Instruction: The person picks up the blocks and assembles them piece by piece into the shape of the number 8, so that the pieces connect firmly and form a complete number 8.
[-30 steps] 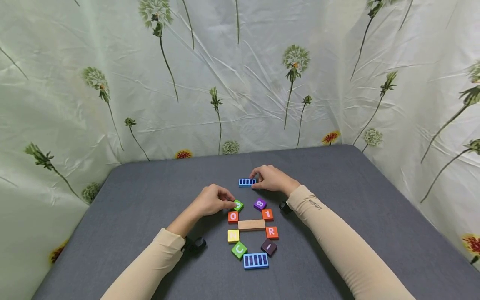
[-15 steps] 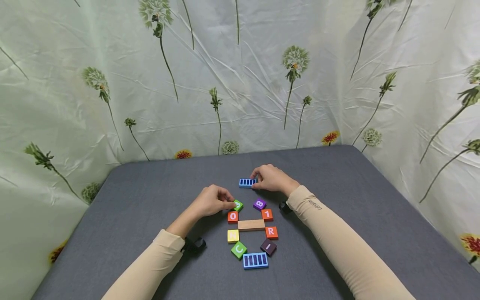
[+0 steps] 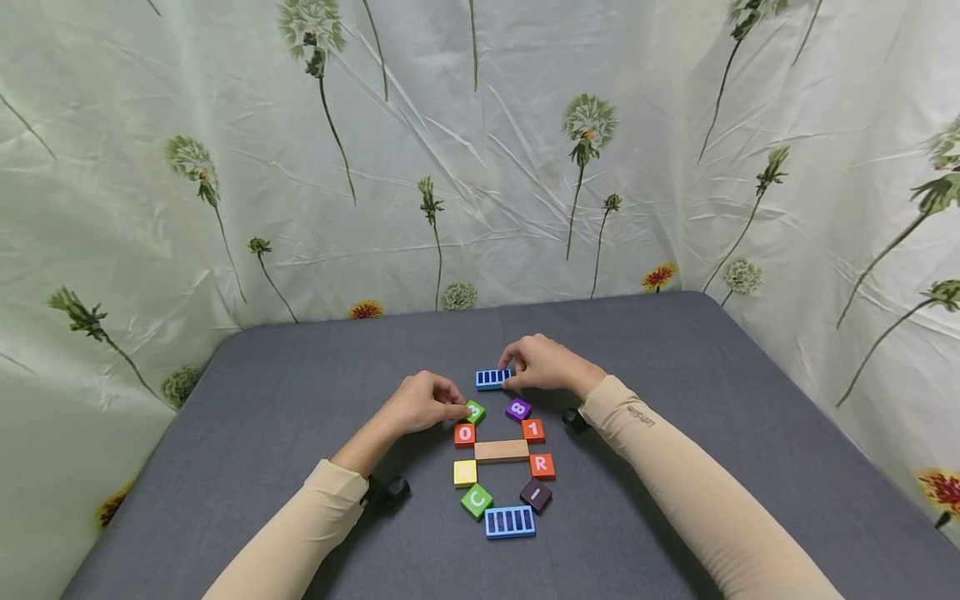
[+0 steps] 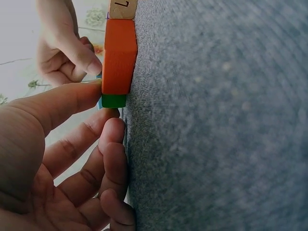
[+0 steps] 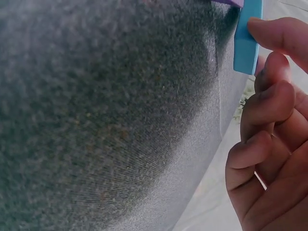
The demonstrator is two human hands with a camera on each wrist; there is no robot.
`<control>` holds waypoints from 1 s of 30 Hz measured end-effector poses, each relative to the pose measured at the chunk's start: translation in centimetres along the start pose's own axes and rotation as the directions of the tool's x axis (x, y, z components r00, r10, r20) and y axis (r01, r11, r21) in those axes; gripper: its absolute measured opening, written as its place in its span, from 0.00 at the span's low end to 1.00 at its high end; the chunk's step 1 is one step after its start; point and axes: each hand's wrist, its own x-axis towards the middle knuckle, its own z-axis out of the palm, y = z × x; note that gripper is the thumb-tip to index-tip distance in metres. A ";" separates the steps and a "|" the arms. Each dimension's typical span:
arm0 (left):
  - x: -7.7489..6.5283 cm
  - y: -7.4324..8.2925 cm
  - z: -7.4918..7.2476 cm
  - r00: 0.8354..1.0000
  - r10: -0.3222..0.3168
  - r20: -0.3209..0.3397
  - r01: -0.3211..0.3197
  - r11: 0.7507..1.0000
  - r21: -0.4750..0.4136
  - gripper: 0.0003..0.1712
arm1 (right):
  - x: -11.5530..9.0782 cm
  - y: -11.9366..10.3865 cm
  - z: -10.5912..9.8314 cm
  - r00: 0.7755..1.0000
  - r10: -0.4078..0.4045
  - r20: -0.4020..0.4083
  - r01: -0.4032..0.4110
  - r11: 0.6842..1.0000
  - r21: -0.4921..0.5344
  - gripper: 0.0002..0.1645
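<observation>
At the far end of a ring of blocks, my left hand (image 3: 426, 403) pinches the green "3" block (image 3: 477, 412) between thumb and fingers. In the left wrist view that green block (image 4: 113, 101) shows mostly hidden behind the orange-red "0" block (image 4: 118, 57). My right hand (image 3: 549, 364) grips the right end of a blue slotted block (image 3: 491, 380), just beyond the green "3" and the purple "8" block (image 3: 518, 408). The right wrist view shows the thumb against the blue block's side (image 5: 246, 48), close to a purple edge (image 5: 230, 2).
Nearer me lie red "1" (image 3: 533, 430) and "R" (image 3: 542, 466) blocks, a plain wooden bar (image 3: 502, 451), a yellow block (image 3: 465, 473), a green "C" (image 3: 477, 501), a dark block (image 3: 536, 494) and a second blue slotted block (image 3: 510, 522). A flowered cloth (image 3: 300, 242) hangs behind the grey table (image 3: 337, 358).
My right hand has drawn the far blue slotted block slightly nearer to me, toward the green "3" and purple "8". My left hand has stayed on the green block.
</observation>
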 end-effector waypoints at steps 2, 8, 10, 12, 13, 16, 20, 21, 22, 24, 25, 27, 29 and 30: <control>0.0 0.0 0.0 1.000 -0.004 0.000 0.004 1.000 0.002 0.08 | -0.1 0.0 0.1 1.000 -0.014 0.006 0.014 1.000 0.002 0.15; 0.1 -0.3 0.1 1.000 0.002 -0.003 -0.002 1.000 0.010 0.07 | -0.3 0.0 0.3 0.999 -0.037 0.035 0.036 0.999 0.029 0.16; 0.1 -0.4 0.1 1.000 0.002 -0.003 -0.002 1.000 0.011 0.07 | -0.4 0.0 0.4 0.998 -0.035 0.053 0.033 0.999 0.040 0.16; 0.1 -0.4 0.1 1.000 0.001 -0.002 -0.001 1.000 0.010 0.08 | -0.4 0.1 0.5 0.997 -0.034 0.069 0.030 0.998 0.056 0.16; 0.1 -0.4 0.1 1.000 0.000 -0.002 0.000 1.000 0.010 0.08 | -0.4 0.2 0.6 0.997 -0.034 0.073 0.029 0.998 0.062 0.16; 0.0 -0.4 0.1 1.000 0.000 -0.001 0.000 1.000 0.009 0.08 | -0.3 0.3 0.7 0.997 -0.042 0.072 0.037 0.997 0.073 0.16; 0.0 -0.3 0.1 1.000 0.004 0.001 -0.004 1.000 0.011 0.08 | -0.2 0.4 0.8 0.996 -0.050 0.070 0.045 0.997 0.069 0.14; 0.0 -0.3 0.1 1.000 0.005 0.001 -0.005 1.000 0.012 0.08 | -0.2 0.4 0.8 0.996 -0.050 0.071 0.045 0.997 0.068 0.13; 0.0 -0.3 0.1 1.000 0.005 0.002 -0.005 1.000 0.011 0.08 | -0.1 0.4 0.9 0.996 -0.050 0.073 0.045 0.997 0.067 0.12; 0.1 -0.3 0.1 1.000 0.006 0.002 -0.006 1.000 0.010 0.08 | -0.2 0.4 0.9 0.996 -0.049 0.077 0.043 0.997 0.071 0.11; 0.1 -0.3 0.1 1.000 0.005 0.001 -0.005 1.000 0.009 0.08 | -0.1 0.4 0.9 0.996 -0.049 0.077 0.044 0.996 0.072 0.11; 0.1 -0.3 0.1 1.000 0.003 0.001 -0.003 1.000 0.005 0.08 | -0.1 0.4 0.9 0.996 -0.054 0.077 0.048 0.996 0.075 0.11; 0.1 -0.3 0.1 1.000 0.000 0.001 0.000 1.000 0.003 0.08 | -0.1 0.4 0.9 0.995 -0.061 0.077 0.055 0.996 0.076 0.11; 0.1 -0.3 0.1 1.000 -0.001 0.001 0.001 1.000 0.001 0.08 | -0.1 0.4 0.9 0.995 -0.063 0.078 0.057 0.995 0.078 0.10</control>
